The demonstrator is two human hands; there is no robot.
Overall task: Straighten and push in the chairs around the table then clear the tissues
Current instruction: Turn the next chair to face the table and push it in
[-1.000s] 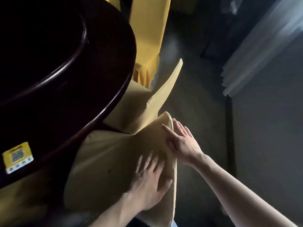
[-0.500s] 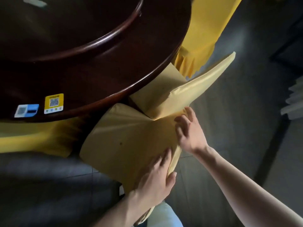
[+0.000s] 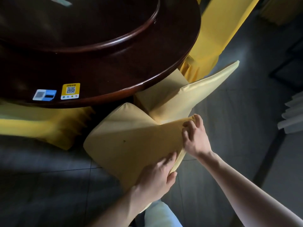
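A chair in a pale yellow cover [image 3: 131, 141] stands just off the edge of the dark round wooden table [image 3: 147, 66], its seat corner near the rim. My left hand [image 3: 155, 179] grips the near end of the chair's backrest top, fingers over the front and thumb behind. My right hand [image 3: 195, 136] curls its fingers over the far end of the same backrest edge. A second covered chair [image 3: 196, 95] sits pushed in right beside it. A pale tissue-like patch [image 3: 61, 1] lies blurred on the table's far part.
More yellow-covered chairs stand at the left [image 3: 37, 122] and upper right [image 3: 218, 30] of the table. A raised turntable [image 3: 98, 40] fills the table's middle, with two stickers [image 3: 70, 91] near the rim. Dark tiled floor [image 3: 246, 122] lies to the right, pale curtain [image 3: 293, 115] at the edge.
My view has swung left and back, showing more of the table. My right hand went from flat against the backrest to curled over its top edge; my left hand moved to the near end.
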